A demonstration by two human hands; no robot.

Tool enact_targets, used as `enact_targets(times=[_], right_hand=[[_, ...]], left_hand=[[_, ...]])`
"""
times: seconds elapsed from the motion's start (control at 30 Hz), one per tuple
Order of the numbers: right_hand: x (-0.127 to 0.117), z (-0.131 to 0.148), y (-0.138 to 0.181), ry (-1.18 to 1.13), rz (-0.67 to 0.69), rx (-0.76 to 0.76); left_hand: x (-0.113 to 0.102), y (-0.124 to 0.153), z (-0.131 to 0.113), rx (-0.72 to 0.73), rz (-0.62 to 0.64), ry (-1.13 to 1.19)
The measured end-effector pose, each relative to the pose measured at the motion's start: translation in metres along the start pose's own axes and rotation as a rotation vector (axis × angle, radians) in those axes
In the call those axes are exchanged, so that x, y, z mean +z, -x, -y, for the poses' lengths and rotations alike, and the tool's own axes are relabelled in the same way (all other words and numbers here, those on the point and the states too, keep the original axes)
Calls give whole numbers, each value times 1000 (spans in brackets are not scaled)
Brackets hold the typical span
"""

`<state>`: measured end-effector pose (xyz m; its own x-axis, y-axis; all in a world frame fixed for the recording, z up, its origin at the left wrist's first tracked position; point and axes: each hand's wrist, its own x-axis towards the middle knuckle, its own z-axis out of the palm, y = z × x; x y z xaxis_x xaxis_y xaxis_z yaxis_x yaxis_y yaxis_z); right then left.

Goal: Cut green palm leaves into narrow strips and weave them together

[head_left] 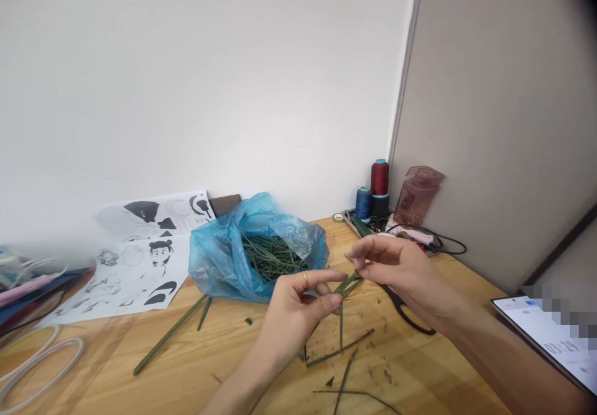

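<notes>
Both hands meet over the wooden table (196, 371), working a narrow green leaf strip (347, 285) folded between them. My left hand (298, 306), a ring on one finger, pinches the strip between thumb and fingers. My right hand (396, 265) pinches the strip's other end with its fingertips. One end of the strip hangs down below the hands. Just behind the left hand lies an open blue plastic bag (224, 259) full of more green strips (270, 256).
Loose green strips (168, 334) and trimmings (345, 371) lie on the table. Black scissors (403, 312) sit under my right wrist. Printed cartoon sheets (140, 265) lie at left, thread spools (373, 191) and a tinted container (417, 194) at the back, a lit phone (550, 334) at right.
</notes>
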<state>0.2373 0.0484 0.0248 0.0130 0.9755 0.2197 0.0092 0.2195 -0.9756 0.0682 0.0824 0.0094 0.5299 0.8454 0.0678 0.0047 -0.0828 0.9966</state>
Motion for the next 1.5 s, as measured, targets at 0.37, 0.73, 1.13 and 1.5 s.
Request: enact_targets(times=[0.37, 0.73, 1.13, 1.5], right_hand=[[4, 3, 3, 27, 59, -82], [9, 7, 5, 112, 51, -139], [21, 3, 6, 191, 6, -209], [22, 0, 8, 283, -42, -269]], left_hand=[[2, 3, -1, -61, 174, 163], [4, 5, -4, -61, 153, 166], [5, 6, -3, -175, 224, 332], [9, 7, -4, -202, 126, 230]])
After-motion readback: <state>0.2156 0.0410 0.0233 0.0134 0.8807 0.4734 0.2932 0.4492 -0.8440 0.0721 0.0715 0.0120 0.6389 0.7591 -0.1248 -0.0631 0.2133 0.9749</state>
